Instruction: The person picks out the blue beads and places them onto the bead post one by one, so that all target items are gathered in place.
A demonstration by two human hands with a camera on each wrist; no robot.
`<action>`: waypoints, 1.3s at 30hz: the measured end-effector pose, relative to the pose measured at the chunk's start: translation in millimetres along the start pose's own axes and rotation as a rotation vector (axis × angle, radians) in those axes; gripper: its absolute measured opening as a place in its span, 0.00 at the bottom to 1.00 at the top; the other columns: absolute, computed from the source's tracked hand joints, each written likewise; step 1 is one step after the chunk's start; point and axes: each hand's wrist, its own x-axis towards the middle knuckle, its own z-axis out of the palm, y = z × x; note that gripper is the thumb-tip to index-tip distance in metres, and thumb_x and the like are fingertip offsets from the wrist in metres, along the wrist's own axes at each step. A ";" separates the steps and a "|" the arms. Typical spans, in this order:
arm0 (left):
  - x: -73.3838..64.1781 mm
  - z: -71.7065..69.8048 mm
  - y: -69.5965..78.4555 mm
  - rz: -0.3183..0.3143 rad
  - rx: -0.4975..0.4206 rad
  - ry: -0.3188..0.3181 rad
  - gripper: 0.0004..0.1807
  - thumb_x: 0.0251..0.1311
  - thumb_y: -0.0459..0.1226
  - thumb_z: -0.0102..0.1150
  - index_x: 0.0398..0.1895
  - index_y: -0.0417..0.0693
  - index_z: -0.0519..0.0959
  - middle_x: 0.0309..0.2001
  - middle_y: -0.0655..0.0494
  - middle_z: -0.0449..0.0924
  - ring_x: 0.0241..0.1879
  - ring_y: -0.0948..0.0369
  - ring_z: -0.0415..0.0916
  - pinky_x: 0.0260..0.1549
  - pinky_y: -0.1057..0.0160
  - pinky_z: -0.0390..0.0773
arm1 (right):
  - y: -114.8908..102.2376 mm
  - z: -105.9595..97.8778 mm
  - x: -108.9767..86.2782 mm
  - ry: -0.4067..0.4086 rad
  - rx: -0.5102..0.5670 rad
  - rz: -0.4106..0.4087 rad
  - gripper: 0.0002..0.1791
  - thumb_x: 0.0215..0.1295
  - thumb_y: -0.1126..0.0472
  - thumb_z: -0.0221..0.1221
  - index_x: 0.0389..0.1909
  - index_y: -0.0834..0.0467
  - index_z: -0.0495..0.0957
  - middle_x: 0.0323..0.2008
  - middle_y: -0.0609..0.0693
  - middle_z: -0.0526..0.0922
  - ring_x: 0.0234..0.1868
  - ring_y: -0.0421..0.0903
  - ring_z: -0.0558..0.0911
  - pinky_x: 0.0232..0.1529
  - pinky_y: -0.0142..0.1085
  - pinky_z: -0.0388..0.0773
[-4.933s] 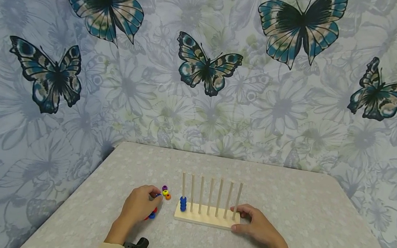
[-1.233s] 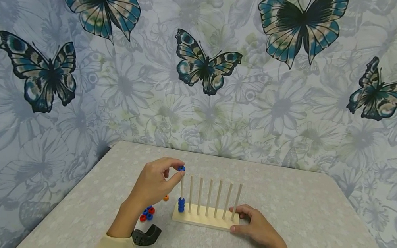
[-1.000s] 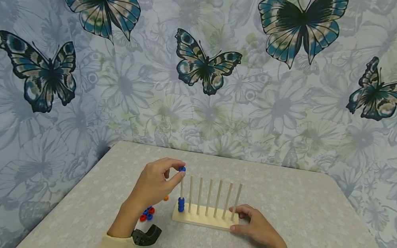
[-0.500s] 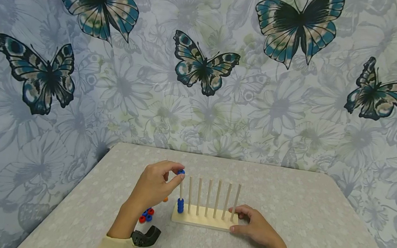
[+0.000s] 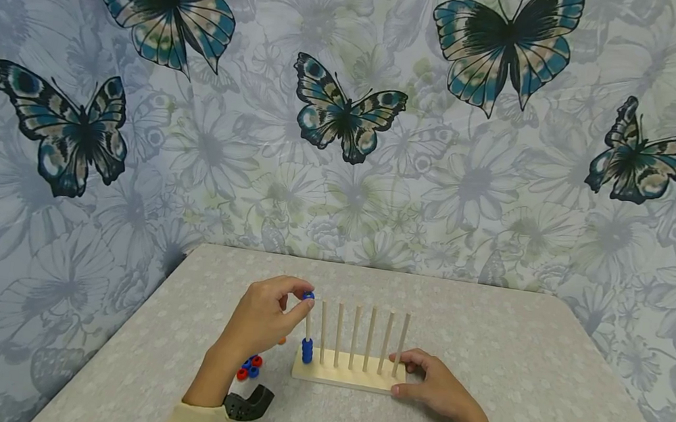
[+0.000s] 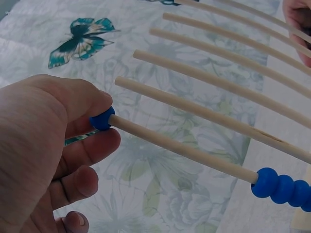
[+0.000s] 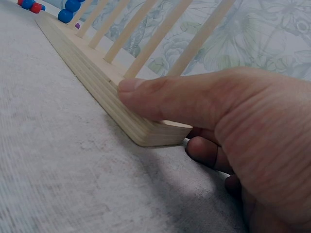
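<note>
My left hand (image 5: 260,316) pinches a blue bead (image 6: 102,119) between thumb and index finger, with the other fingers loosely bent. That bead sits around the tip of the leftmost wooden peg (image 6: 184,148). Lower on the same peg is a stack of several blue beads (image 5: 307,351), down at the base. The pale wooden base (image 5: 346,377) carries a row of several upright pegs, the others bare. At its right end my right hand (image 5: 437,387) grips it, and in the right wrist view the thumb presses along the front edge of the base (image 7: 146,131).
Loose red and blue beads (image 5: 249,369) lie left of the base, near my left wrist. An orange bead (image 5: 283,341) is partly hidden behind the left hand. A purple bead (image 7: 77,25) shows beyond the pegs. The cloth-covered table (image 5: 485,334) meets a butterfly-patterned wall.
From the loose beads on the table, my left hand has risen to the leftmost peg's top with a blue bead, which then sank slightly onto the tip. The right hand stays on the base.
</note>
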 end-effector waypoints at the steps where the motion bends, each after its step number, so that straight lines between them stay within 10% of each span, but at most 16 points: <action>1: -0.1 -0.1 -0.2 -0.002 0.001 -0.003 0.08 0.64 0.44 0.65 0.45 0.59 0.86 0.36 0.70 0.83 0.25 0.64 0.70 0.23 0.68 0.70 | 0.1 0.1 -0.2 -0.001 0.003 0.002 0.26 0.52 0.53 0.75 0.53 0.51 0.82 0.59 0.49 0.82 0.50 0.46 0.74 0.52 0.30 0.70; 39: -2.0 -6.6 0.3 -0.015 0.045 0.027 0.09 0.63 0.45 0.67 0.45 0.60 0.86 0.38 0.68 0.84 0.29 0.66 0.70 0.24 0.68 0.70 | 3.6 1.2 2.7 0.002 -0.011 -0.004 0.26 0.52 0.53 0.75 0.53 0.50 0.82 0.59 0.48 0.82 0.50 0.45 0.73 0.52 0.30 0.69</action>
